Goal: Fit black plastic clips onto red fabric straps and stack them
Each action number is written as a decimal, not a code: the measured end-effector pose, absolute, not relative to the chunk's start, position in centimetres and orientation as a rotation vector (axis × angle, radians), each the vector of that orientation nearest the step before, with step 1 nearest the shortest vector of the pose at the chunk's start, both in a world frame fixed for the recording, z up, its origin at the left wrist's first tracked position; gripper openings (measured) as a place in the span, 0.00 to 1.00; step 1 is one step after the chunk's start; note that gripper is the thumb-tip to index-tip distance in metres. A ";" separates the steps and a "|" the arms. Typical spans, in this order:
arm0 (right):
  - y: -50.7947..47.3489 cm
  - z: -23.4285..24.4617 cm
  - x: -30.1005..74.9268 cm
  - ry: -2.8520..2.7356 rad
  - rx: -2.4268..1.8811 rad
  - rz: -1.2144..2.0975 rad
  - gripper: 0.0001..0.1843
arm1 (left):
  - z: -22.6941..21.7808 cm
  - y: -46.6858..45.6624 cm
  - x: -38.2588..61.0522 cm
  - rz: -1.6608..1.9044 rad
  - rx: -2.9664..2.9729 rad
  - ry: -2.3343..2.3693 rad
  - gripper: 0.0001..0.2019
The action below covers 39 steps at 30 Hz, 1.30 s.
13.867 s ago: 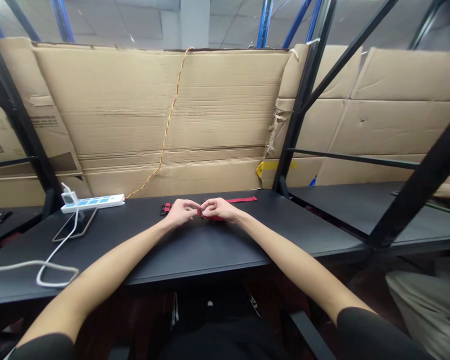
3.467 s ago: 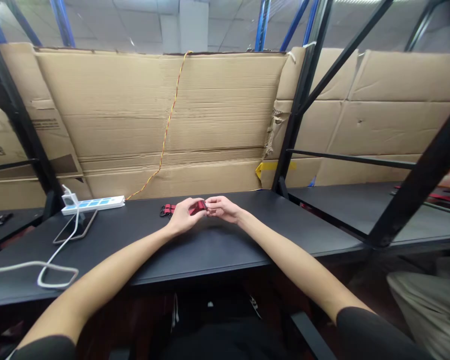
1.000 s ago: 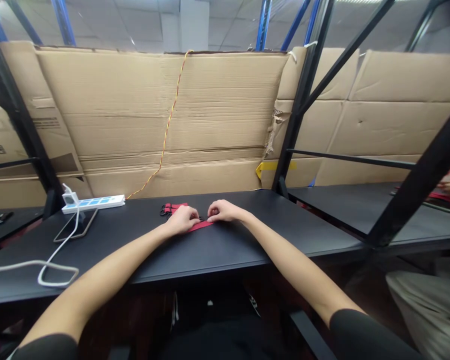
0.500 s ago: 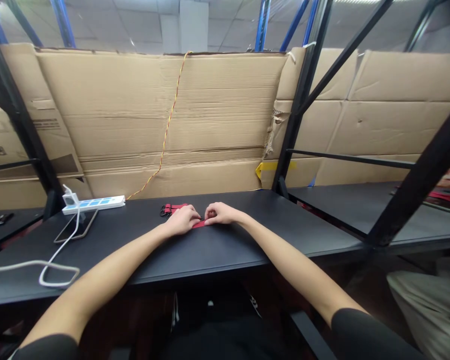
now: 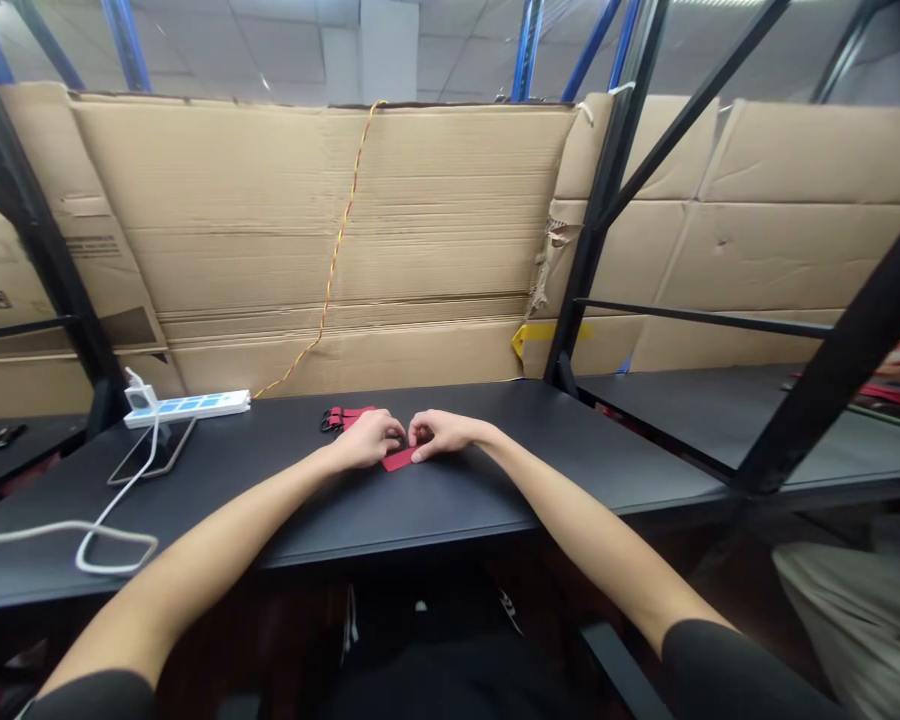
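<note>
Your left hand [image 5: 367, 438] and right hand [image 5: 444, 433] sit close together on the table [image 5: 570, 450], their fingers [image 5: 420, 430] curled over a red strap [image 5: 399, 459]; you cannot tell whether they grip it. The strap's black buckle [image 5: 329, 422] lies just left, with a power strip [image 5: 187, 407] and phone [image 5: 150, 452] farther left.

The red strap [image 5: 399, 459] is matt woven cloth on a smooth, matt black bench [image 5: 540, 470], with rough corrugated cardboard [image 5: 307, 220] at twelve o'clock, a glossy white plastic power strip [image 5: 187, 405] at nine o'clock and painted black metal posts [image 5: 600, 210] at one o'clock.
</note>
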State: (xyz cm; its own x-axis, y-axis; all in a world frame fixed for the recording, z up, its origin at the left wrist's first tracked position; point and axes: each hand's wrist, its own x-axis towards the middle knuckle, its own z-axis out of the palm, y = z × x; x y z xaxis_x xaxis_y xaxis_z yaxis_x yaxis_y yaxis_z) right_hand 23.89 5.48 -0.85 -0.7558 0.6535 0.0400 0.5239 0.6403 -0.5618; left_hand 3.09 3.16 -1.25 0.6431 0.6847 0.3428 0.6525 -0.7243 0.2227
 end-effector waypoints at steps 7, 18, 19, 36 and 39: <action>5.3 -0.7 23.9 -2.529 -0.887 0.970 0.15 | -1.2 4.5 2.2 0.823 2.463 1.253 0.08; 5.0 -0.2 24.1 -2.264 -1.037 0.828 0.21 | -0.4 4.9 1.7 0.969 1.929 1.182 0.10; 5.0 -0.2 24.1 -2.238 -1.049 0.845 0.21 | -0.4 5.0 1.7 0.996 1.904 1.183 0.10; 4.7 -0.2 23.1 -1.951 -1.022 0.935 0.21 | 1.3 5.6 -0.1 1.135 1.769 1.059 0.18; 4.6 -0.2 23.0 -1.946 -1.012 0.956 0.21 | 1.4 5.6 -0.4 1.093 1.764 1.086 0.18</action>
State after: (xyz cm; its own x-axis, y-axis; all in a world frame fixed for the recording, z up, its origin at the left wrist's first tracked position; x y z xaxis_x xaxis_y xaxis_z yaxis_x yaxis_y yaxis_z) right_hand 22.98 4.59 -0.24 -0.4222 0.8680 0.2615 0.3237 0.4138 -0.8509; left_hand -0.38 5.58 1.41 0.2656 0.9273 0.2636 0.2583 -0.3319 0.9073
